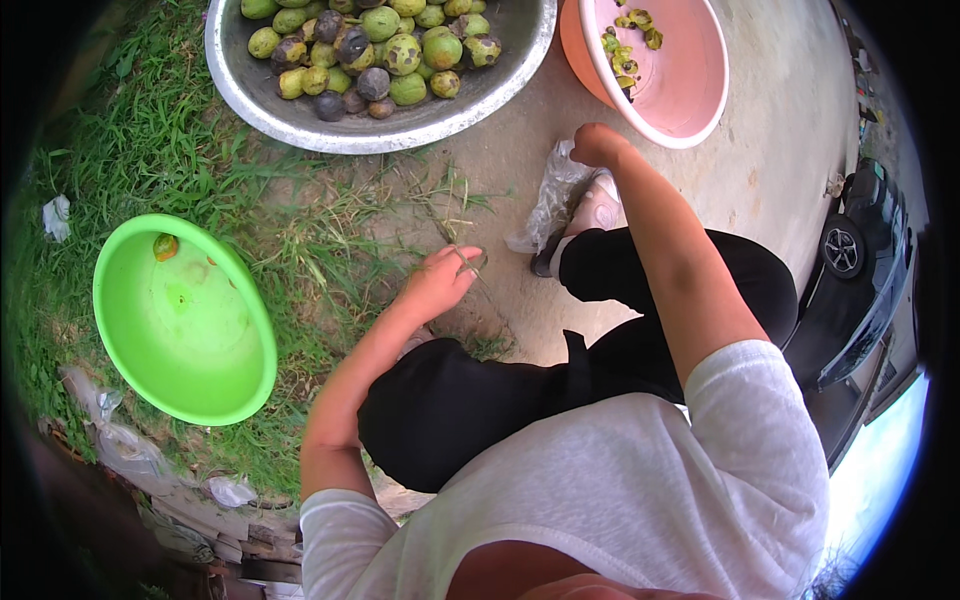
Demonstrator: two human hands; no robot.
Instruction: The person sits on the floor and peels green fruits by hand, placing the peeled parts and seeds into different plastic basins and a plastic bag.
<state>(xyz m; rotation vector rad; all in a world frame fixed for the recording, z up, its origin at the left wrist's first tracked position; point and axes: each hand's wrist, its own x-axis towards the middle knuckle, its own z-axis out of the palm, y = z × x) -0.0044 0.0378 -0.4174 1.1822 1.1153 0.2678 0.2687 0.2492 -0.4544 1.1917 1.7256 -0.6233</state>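
Note:
My left hand (442,279) is low over the ground, with grass blades (459,244) at its thumb and fingers; whether it grips them is unclear. My right hand (598,144) has curled fingers at the top of a crumpled clear plastic bag (553,196), beside my shoe (598,204). Above both hands lies a wide metal basin (375,141) heaped with green and blackened round fruits (403,54). A pink plastic basin (686,67), tilted, holds pieces of yellow-green husk (622,60). Left of me, a green plastic basin (180,322) has one green-orange fruit (165,247) inside its rim.
Grass (165,135) covers the left side, meeting bare concrete (780,120) on the right. A scrap of white plastic (56,217) and plastic sheeting (127,450) lie at the far left. A dark car (862,255) stands at the right edge.

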